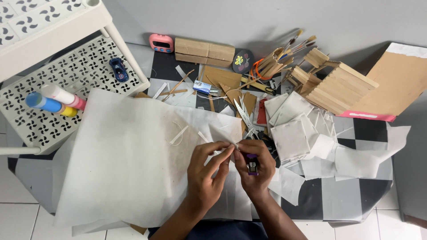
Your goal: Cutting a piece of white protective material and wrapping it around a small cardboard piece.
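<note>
Paper-strewn (129,160) checkered table (347,200)

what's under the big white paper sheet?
The big white paper sheet lies over a checkered table, whose black and grey squares show right of it. A brown corner pokes out at its lower edge. Everything else beneath is covered. Both hands work above it.

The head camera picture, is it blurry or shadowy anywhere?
In the head view, soft even light, no strong glare; the big white paper sheet looks bright but keeps its creases. Soft shadows fall on the grey wall behind the brush holder and the stick house. The left hand and right hand look fairly sharp, only slightly soft at the fingers. Straight edges bend a little near the corners.
</note>
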